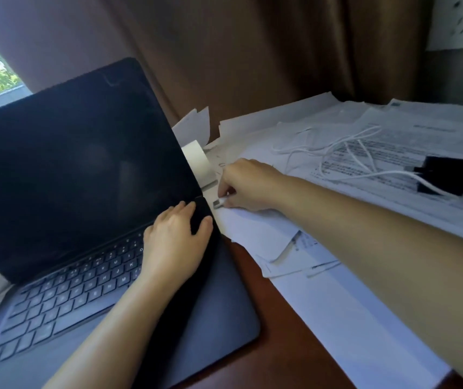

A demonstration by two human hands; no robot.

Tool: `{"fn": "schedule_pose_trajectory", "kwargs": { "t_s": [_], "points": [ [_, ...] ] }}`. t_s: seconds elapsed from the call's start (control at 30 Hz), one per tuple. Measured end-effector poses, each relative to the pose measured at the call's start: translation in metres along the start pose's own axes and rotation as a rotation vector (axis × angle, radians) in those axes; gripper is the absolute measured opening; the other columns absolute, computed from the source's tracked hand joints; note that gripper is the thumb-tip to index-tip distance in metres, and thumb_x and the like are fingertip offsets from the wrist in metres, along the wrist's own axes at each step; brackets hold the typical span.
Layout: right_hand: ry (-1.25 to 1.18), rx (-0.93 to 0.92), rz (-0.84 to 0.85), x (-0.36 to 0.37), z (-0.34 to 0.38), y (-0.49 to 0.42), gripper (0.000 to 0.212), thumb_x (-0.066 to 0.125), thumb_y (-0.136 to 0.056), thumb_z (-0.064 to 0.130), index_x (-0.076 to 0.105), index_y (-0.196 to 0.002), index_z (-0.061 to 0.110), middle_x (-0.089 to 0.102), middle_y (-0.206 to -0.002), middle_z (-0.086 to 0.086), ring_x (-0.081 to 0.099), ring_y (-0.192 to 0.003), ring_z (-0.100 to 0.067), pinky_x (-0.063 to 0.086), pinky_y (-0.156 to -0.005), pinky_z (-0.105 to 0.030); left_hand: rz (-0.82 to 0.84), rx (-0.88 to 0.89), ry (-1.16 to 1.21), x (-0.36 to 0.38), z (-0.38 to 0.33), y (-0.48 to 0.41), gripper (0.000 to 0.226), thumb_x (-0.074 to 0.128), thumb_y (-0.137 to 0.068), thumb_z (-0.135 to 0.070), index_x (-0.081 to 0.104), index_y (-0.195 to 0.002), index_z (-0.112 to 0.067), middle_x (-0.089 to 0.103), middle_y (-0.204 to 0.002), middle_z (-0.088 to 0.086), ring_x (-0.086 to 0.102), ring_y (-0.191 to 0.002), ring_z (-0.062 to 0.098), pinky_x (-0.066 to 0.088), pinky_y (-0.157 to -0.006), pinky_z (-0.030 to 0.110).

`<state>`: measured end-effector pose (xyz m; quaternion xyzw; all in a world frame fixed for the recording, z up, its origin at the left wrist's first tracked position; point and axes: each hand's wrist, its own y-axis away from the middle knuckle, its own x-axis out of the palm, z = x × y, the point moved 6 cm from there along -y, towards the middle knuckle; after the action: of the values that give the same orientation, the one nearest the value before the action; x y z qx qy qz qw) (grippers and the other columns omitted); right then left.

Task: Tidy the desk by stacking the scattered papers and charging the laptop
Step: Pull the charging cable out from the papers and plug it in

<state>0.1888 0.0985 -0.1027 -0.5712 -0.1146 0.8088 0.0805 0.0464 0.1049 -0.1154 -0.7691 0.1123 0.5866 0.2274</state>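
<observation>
An open dark laptop [78,169] with a black screen stands on the left of the desk. My left hand [177,237] rests flat on the keyboard's far right corner, thumb at the laptop's right edge. My right hand [247,183] pinches the metal plug [218,203] of a white charging cable, a short gap from the laptop's right side near the hinge. The white cable [345,153] lies looped over the papers and runs to a black power adapter [443,175] at the right. Scattered white papers [323,248] cover the right half of the desk.
A white roll of paper [196,161] sits just behind the laptop's right edge. Brown curtains [238,51] hang behind the desk, with a window at the far left. A white wall socket panel [460,21] is at the top right. Bare brown desk [280,346] shows at the front.
</observation>
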Motion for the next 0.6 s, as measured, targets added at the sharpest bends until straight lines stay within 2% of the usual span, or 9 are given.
{"fn": "schedule_pose_trajectory", "kwargs": {
  "t_s": [0.3,0.43,0.6],
  "points": [
    [-0.068,-0.021,-0.024,0.0022,0.0019,0.0019,0.018,0.062,-0.087,0.025,0.074,-0.100,0.024,0.068,-0.100,0.005,0.055,-0.085,-0.015,0.042,-0.068,-0.028,0.007,-0.001,0.006,0.0003,-0.0007,0.0015,0.054,0.045,-0.096,-0.041,0.040,-0.145,-0.019,0.034,-0.154,0.003,0.026,-0.143,0.021,0.026,-0.114,0.039],
    [-0.094,-0.023,-0.004,0.0016,-0.0002,0.0003,0.019,0.063,-0.087,0.028,0.073,-0.103,0.027,0.067,-0.104,0.009,0.051,-0.087,-0.011,0.039,-0.071,-0.028,0.016,-0.001,0.000,0.0002,-0.0018,0.0020,0.053,0.043,-0.097,-0.040,0.039,-0.146,-0.020,0.031,-0.155,0.002,0.026,-0.143,0.020,0.025,-0.113,0.038],
    [-0.117,-0.052,0.057,0.0027,0.0010,0.0004,0.016,0.063,-0.087,0.025,0.075,-0.098,0.024,0.067,-0.096,0.008,0.055,-0.086,-0.010,0.040,-0.065,-0.024,0.030,-0.002,0.002,0.0011,-0.0030,0.0021,0.053,0.042,-0.097,-0.040,0.038,-0.146,-0.020,0.030,-0.155,0.002,0.024,-0.144,0.020,0.023,-0.113,0.039]
  ]
}}
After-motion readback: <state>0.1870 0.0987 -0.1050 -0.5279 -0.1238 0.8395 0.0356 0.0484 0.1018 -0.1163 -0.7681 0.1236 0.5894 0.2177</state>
